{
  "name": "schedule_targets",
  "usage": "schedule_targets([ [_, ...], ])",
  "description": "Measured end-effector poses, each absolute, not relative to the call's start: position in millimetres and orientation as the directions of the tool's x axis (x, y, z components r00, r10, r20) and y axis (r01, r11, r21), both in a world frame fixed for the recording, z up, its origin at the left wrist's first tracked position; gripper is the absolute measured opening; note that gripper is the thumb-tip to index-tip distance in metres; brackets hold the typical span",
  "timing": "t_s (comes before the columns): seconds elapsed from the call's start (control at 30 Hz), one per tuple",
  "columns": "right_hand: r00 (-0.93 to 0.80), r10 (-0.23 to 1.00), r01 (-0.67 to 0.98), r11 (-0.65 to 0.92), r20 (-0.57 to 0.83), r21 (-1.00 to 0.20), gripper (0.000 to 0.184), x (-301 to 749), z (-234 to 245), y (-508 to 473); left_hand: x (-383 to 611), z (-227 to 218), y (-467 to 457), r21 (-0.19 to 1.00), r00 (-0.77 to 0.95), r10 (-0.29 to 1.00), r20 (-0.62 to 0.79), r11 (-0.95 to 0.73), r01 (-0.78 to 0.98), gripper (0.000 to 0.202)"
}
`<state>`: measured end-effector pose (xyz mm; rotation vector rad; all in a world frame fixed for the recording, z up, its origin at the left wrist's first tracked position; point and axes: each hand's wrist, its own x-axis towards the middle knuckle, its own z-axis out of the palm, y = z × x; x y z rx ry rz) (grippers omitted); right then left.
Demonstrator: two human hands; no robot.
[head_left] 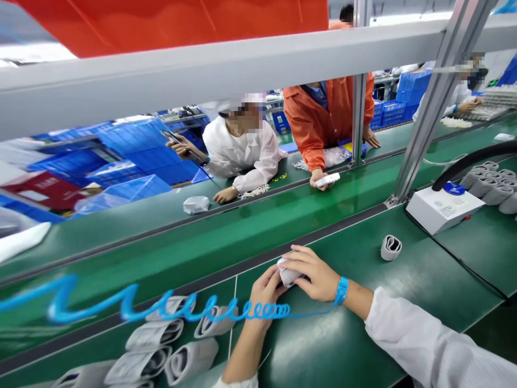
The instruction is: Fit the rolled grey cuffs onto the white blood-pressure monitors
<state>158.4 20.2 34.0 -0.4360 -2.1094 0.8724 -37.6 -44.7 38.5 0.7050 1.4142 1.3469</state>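
A small white and grey rolled piece [288, 276] sits on the green tabletop [363, 334], in the middle and close to the person. Both hands are on it. The left hand [264, 293] holds it from the near side, with its fingers bent around it. The right hand [317, 275] lies over the top, and its fingers [302, 253] curl down onto the piece, so most of the piece is hidden. A bright blue wrist band [342, 290] goes around the right wrist, and a curly blue cord [242, 310] runs from it far off to the left. A white sleeve [424, 345] covers the right arm. To the left of the hands, near the bottom edge, lies a bunch of grey rolled pieces [161, 345], close together. To the right of the hands, one more grey roll [391, 247] stands alone on the tabletop. Further right is a white box [440, 209] with a round blue top, and a thick black hose [472, 159] bends up from it. Beside the box is another group of grey rolls [490, 180]. Behind the tabletop runs a long green belt [242, 237]. On the far side, a person in a white coat [242, 151] leans on the other tabletop, and a person in an orange coat [323, 116] stands next to them holding something small and white.
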Motion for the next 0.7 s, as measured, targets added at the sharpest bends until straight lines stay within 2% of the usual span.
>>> schedule_targets([
  [0.17,-0.622,0.564,-0.001,0.692,0.543,-0.721,0.069,158.6,31.2,22.6,-33.6,39.1,-44.9,0.950,-0.303,0.918,-0.258,0.183,-0.253,0.074],
  [0.33,-0.650,0.519,-0.032,0.711,0.555,-0.702,0.069,157.1,28.7,21.9,-32.1,40.8,-46.6,0.936,-0.304,0.901,-0.310,0.234,-0.262,0.066],
  [0.5,-0.684,0.488,-0.031,0.723,0.542,-0.690,0.065,155.9,33.6,15.3,-35.1,47.1,-49.5,0.952,-0.242,0.931,-0.273,0.225,-0.209,0.059],
  [0.6,-0.687,0.492,-0.065,0.692,0.535,-0.719,0.063,157.4,35.4,13.6,-41.5,44.0,-49.2,0.969,-0.240,0.942,-0.235,0.208,-0.131,0.056],
  [0.7,-0.657,0.574,-0.137,0.546,0.489,-0.826,0.065,161.2,35.5,18.3,-49.6,35.2,-47.6,0.978,-0.273,0.940,-0.205,0.190,-0.082,0.053],
])
